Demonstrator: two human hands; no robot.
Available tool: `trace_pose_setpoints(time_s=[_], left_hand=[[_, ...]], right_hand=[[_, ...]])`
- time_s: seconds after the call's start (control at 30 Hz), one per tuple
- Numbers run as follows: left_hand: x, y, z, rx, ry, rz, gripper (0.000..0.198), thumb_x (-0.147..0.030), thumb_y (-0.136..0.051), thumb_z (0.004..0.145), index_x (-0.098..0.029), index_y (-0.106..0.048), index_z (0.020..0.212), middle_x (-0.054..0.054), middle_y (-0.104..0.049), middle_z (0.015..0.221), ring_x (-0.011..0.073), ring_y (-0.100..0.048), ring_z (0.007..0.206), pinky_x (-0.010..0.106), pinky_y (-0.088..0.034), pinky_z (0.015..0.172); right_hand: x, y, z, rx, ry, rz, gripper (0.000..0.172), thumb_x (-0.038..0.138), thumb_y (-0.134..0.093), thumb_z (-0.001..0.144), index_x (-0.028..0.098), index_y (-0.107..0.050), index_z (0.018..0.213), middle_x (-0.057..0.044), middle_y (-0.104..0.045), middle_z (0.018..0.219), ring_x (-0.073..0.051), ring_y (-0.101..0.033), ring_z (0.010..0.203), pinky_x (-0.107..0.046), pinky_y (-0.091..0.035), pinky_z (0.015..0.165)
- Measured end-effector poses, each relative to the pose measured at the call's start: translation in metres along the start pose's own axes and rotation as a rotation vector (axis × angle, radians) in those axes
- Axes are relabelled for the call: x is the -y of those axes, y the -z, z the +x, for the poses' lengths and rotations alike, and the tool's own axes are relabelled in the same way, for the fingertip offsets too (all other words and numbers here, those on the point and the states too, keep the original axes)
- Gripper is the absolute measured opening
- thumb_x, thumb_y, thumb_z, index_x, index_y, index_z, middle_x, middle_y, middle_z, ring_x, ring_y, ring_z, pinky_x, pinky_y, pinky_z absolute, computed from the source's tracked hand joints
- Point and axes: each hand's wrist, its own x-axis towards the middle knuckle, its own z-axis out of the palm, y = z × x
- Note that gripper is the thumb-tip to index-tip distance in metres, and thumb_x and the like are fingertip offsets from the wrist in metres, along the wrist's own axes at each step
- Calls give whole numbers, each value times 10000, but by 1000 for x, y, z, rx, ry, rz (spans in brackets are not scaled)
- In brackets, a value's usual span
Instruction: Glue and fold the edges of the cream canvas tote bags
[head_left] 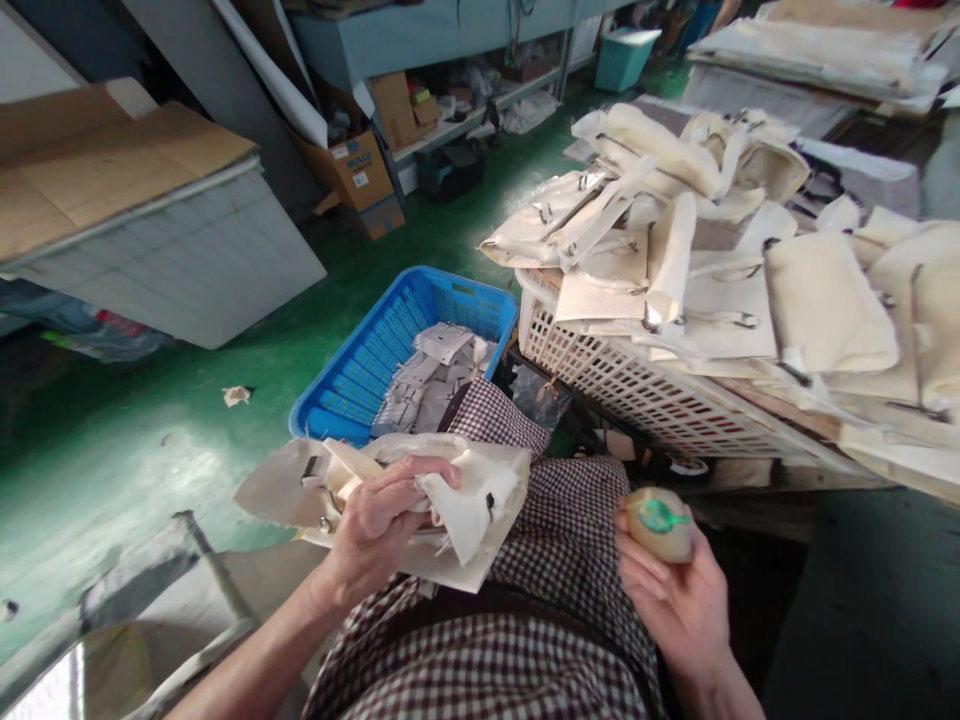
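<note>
My left hand is closed around a cream fabric bag piece above my lap. Dark metal fittings show on the piece, and its edges are frayed in places. To the right, my right hand grips a rounded beige object with a bright green patch on its end; I cannot make out its kind. The two hands are apart, and the rounded object is not touching the fabric. A checked apron lies under both hands.
Beyond my lap stands a blue basket with grey-white pieces inside. At right, a white basket bears a heap of cream bag pieces. A cardboard-topped box is at left; a fabric scrap lies on the green floor.
</note>
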Motion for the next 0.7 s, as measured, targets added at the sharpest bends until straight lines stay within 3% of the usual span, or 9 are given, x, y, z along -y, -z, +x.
trace_pose_setpoints(time_s=[0.1, 0.2, 0.3, 0.5, 0.7], left_hand=[[4, 1, 0, -19, 56, -29, 252, -45, -520, 884, -166, -741, 902, 85, -762, 1016, 202, -721, 972, 251, -568, 841], [10, 1, 0, -33, 110, -73, 289, -64, -501, 891, -180, -759, 948, 86, -753, 1038, 220, -711, 995, 308, -558, 923], [15, 0, 2, -52, 122, -104, 252, -96, -535, 893, -185, -770, 918, 85, -747, 1035, 225, -705, 987, 307, -565, 904], [15, 0, 8, -50, 137, -160, 225, -160, -567, 900, -196, -788, 913, 107, -755, 1014, 254, -707, 961, 342, -592, 866], [11, 1, 14, -69, 145, -153, 242, -103, -588, 845, -211, -797, 902, 91, -757, 1015, 243, -702, 985, 282, -596, 807]], right_hand=[[0, 3, 8, -5, 55, 87, 310, 349, -660, 827, 98, -637, 1009, -56, -602, 826, -19, -365, 490, -109, -342, 394], [-5, 5, 16, -61, 252, -232, 319, 473, -668, 846, 181, -647, 976, 0, -578, 790, -68, -409, 541, -182, -421, 459], [-10, 8, 24, -105, 422, -565, 352, 487, -756, 783, 203, -657, 965, 3, -623, 820, -124, -501, 626, -241, -455, 511], [-8, 0, 37, -85, 562, -780, 486, 465, -821, 733, 230, -624, 1110, 8, -683, 900, -164, -581, 712, -274, -497, 594], [-6, -14, 45, -36, 637, -898, 625, 478, -860, 663, 241, -589, 1174, -44, -688, 1127, -253, -645, 1037, -373, -522, 922]])
